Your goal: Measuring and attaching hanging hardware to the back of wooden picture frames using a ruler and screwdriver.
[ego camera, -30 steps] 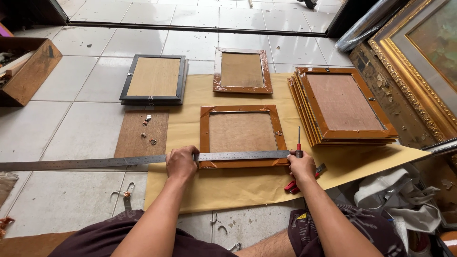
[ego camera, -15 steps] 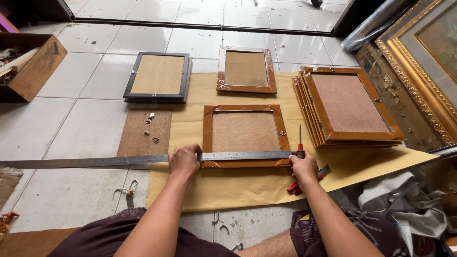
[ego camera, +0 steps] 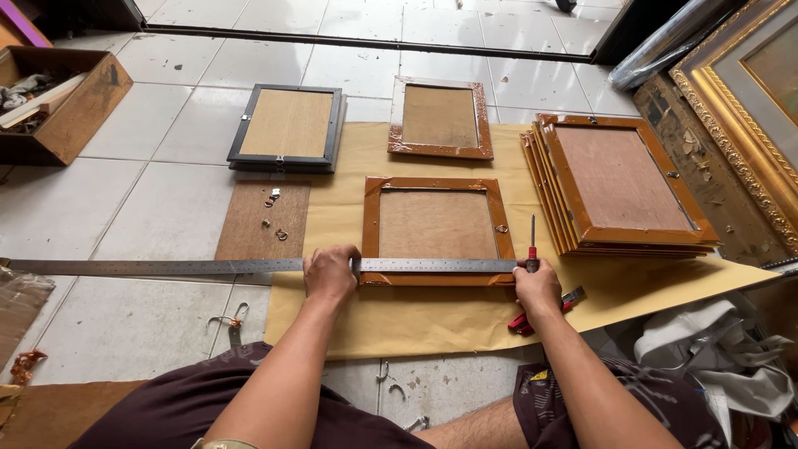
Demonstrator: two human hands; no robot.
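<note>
Now the left hand (ego camera: 330, 274) lies flat on the long steel ruler (ego camera: 249, 267), fingers spread and pressing it down, while the right hand (ego camera: 537, 287) is closed round a small screwdriver (ego camera: 532, 246) with a red handle, its tip standing upright at the ruler's right end. Against the view a second ago, little has shifted: both hands sit where they were, and the ruler lies across the same lower rail of the frame. So the measuring or marking along that edge looks to be in hand, not finished.

The brown picture frame (ego camera: 435, 229) lies face down on tan kraft paper (ego camera: 432, 320), its board backing showing, glossy tape round its edges and a small ring hanger on the right rail. Red-handled pliers (ego camera: 540, 312) lie just beside the right wrist. A stack of frames (ego camera: 619, 187) sits to the right, two single frames beyond.
</note>
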